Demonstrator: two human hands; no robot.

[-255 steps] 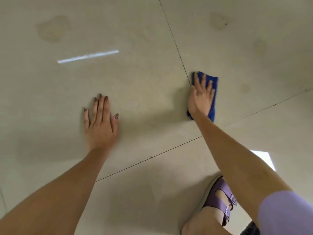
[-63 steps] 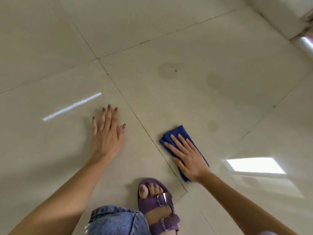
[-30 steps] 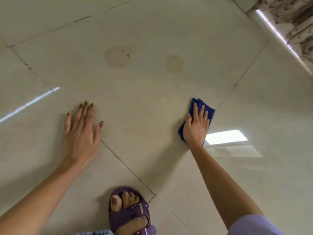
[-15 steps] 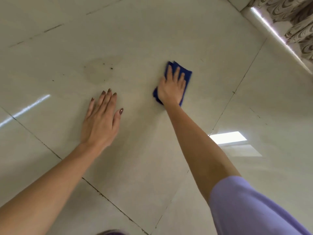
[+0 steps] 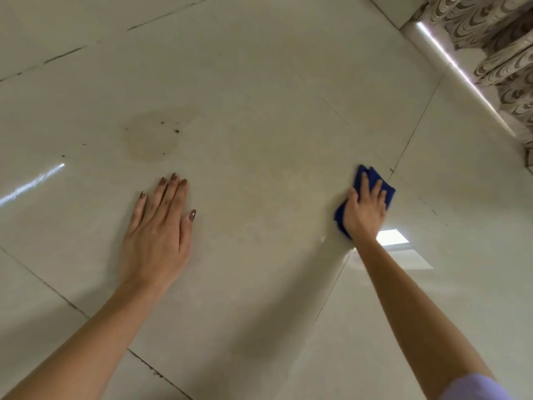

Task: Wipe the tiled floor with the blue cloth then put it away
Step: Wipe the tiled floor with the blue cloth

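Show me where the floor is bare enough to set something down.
The widest bare patch of tiled floor lies between the left hand and the right hand, which presses the blue cloth. The tiles beyond the stain are bare too. Crowded only at the top right, by the patterned curtain.

On the tiled floor [image 5: 259, 82], the left hand [image 5: 157, 226] lies flat at 9 o'clock of the right hand [image 5: 364, 215], which rests atop the cloth [image 5: 372, 174], with a stain [image 5: 151, 137] at the left hand's 12 o'clock and a curtain [image 5: 501, 53] at the cloth's 1 o'clock.
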